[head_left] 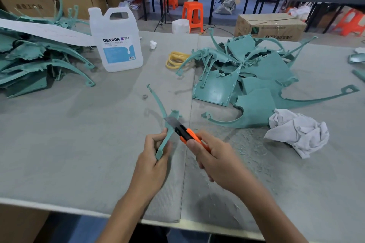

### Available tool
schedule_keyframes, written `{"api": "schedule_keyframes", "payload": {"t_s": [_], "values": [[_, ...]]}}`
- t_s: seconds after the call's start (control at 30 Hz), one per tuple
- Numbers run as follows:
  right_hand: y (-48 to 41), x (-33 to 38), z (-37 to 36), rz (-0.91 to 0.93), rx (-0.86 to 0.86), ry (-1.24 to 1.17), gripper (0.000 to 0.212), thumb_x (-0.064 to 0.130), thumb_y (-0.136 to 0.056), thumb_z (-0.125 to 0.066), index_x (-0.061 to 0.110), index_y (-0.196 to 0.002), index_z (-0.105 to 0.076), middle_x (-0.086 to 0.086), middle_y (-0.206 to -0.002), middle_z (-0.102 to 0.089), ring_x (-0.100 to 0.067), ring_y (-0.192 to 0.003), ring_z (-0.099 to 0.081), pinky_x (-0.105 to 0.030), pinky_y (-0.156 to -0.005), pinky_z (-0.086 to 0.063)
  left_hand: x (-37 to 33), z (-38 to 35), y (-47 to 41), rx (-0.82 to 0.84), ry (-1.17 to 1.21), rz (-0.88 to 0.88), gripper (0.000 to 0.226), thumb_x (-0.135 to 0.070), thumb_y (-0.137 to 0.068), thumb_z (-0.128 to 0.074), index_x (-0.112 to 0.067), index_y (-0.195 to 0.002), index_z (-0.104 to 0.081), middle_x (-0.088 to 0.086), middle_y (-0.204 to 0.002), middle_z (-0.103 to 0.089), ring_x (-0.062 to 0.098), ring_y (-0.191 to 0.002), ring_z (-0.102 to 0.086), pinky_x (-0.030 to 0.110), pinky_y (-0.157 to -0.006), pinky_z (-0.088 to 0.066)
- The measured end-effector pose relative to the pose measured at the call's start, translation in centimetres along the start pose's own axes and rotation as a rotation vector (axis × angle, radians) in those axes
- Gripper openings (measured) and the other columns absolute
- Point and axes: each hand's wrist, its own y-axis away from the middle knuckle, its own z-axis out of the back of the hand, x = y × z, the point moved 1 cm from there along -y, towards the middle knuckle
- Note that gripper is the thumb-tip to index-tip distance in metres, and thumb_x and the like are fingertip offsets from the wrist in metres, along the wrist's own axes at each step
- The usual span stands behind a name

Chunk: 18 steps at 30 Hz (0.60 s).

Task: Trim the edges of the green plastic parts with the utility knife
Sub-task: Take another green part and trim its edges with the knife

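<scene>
Your left hand (156, 156) is closed around the lower end of a thin, curved green part (158, 102). Thumb and fingers pinch it so that its long arm rises up and away from you above the grey felt-covered table (79, 144). Your right hand (215, 158) is wrapped round the orange handle of the knife (184, 134), with the thumb lying along its side. The bare blade (170, 120) rests against the edge of the part just above your left fingers, beside a small tab on it. Both hands hold their things in the air in front of you, near the front edge of the table.

To the right of your hands, fine green shavings (248, 144) lie scattered on the felt. Beyond them sits a crumpled white rag (296, 130), right beside the near side of a heap of green parts (246, 71), flat panels and curved arms tangled together. A second heap (29, 61) lies at the far left, with a long white strip (45, 30) resting across its top. Between the two heaps stands a clear plastic jug (116, 39) with a blue label, and to its right a bundle of yellow bands (175, 59). A small grey ring (145, 96) lies on the felt just left of the held part's upper arm.
</scene>
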Motion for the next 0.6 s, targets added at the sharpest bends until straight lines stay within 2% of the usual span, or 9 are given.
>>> {"api": "schedule_keyframes", "payload": {"t_s": [0.1, 0.17, 0.2, 0.23, 0.3, 0.4, 0.47, 0.53, 0.6], "values": [[-0.3, -0.1, -0.2, 0.015, 0.006, 0.029, 0.027, 0.067, -0.098, -0.044, 0.042, -0.098, -0.054, 0.005, -0.077, -0.066, -0.002, -0.048, -0.053, -0.023, -0.045, -0.043, 0.0, 0.0, -0.1, -0.009, 0.002, -0.003, 0.031, -0.078, -0.081, -0.043, -0.051, -0.096, -0.050, 0.008, -0.127, -0.056, 0.011, -0.116, -0.051, 0.006, -0.066, -0.044], [-1.1, -0.3, -0.2, 0.004, -0.011, 0.102, 0.031, 0.071, -0.096, -0.040, 0.042, -0.096, -0.052, 0.004, -0.075, -0.066, -0.007, -0.051, -0.057, -0.029, -0.048, -0.047, -0.1, 0.1, -0.1, -0.024, -0.014, -0.017, 0.038, -0.083, -0.080, -0.041, -0.049, -0.094, -0.049, -0.001, -0.119, -0.062, 0.012, -0.096, -0.063, 0.009, -0.060, -0.042], [-1.7, -0.4, -0.1, -0.008, -0.033, 0.151, 0.034, 0.072, -0.096, -0.038, 0.040, -0.094, -0.051, 0.002, -0.073, -0.065, -0.010, -0.055, -0.059, -0.034, -0.053, -0.051, -0.1, 0.1, -0.2, -0.031, -0.019, -0.023, 0.038, -0.083, -0.081, -0.041, -0.048, -0.094, -0.049, -0.003, -0.114, -0.065, 0.009, -0.084, -0.065, 0.009, -0.058, -0.041], [-2.2, -0.6, 0.1, -0.027, -0.068, 0.186, 0.037, 0.071, -0.097, -0.036, 0.037, -0.093, -0.050, 0.001, -0.071, -0.064, -0.014, -0.058, -0.061, -0.041, -0.058, -0.054, -0.2, 0.0, -0.1, -0.031, -0.025, -0.023, 0.034, -0.079, -0.083, -0.042, -0.048, -0.094, -0.049, 0.000, -0.114, -0.067, 0.003, -0.081, -0.065, 0.009, -0.058, -0.041], [-3.1, -0.9, 0.6, -0.064, -0.146, 0.246, 0.041, 0.070, -0.098, -0.035, 0.031, -0.091, -0.047, 0.002, -0.069, -0.061, -0.021, -0.062, -0.061, -0.048, -0.062, -0.053, -0.3, -0.1, -0.1, -0.013, -0.056, -0.023, 0.025, -0.069, -0.086, -0.043, -0.047, -0.095, -0.049, 0.009, -0.123, -0.065, -0.007, -0.084, -0.063, 0.006, -0.059, -0.041], [-3.7, -1.1, 1.1, -0.088, -0.223, 0.355, 0.042, 0.069, -0.099, -0.032, 0.030, -0.086, -0.039, 0.003, -0.064, -0.057, -0.019, -0.059, -0.057, -0.038, -0.054, -0.042, -0.4, -0.1, 0.1, -0.006, -0.082, -0.026, 0.026, -0.066, -0.087, -0.043, -0.042, -0.096, -0.049, 0.013, -0.126, -0.065, -0.010, -0.089, -0.061, 0.005, -0.062, -0.040], [-3.4, -1.2, 1.4, -0.096, -0.276, 0.328, 0.041, 0.066, -0.101, -0.034, 0.028, -0.084, -0.038, 0.002, -0.063, -0.056, -0.021, -0.059, -0.056, -0.039, -0.054, -0.041, -0.6, -0.1, 0.2, -0.009, -0.081, -0.034, 0.027, -0.064, -0.087, -0.044, -0.039, -0.095, -0.049, 0.016, -0.123, -0.066, -0.009, -0.088, -0.062, 0.005, -0.061, -0.040], [-2.7, -1.4, 1.3, -0.049, -0.233, 0.240, 0.041, 0.069, -0.098, -0.034, 0.031, -0.086, -0.042, -0.001, -0.065, -0.059, -0.019, -0.056, -0.057, -0.042, -0.054, -0.046, -0.5, 0.0, 0.1, -0.015, -0.071, -0.040, 0.024, -0.065, -0.088, -0.044, -0.042, -0.095, -0.049, 0.015, -0.121, -0.066, -0.004, -0.090, -0.063, 0.006, -0.060, -0.040], [-1.9, -1.4, 0.5, 0.012, -0.108, 0.149, 0.043, 0.077, -0.093, -0.035, 0.036, -0.090, -0.049, 0.001, -0.072, -0.064, -0.012, -0.053, -0.057, -0.041, -0.051, -0.049, -0.1, 0.0, 0.1, -0.003, -0.062, -0.037, 0.027, -0.071, -0.085, -0.045, -0.048, -0.097, -0.050, 0.014, -0.123, -0.065, 0.007, -0.108, -0.060, 0.007, -0.063, -0.042]]}}
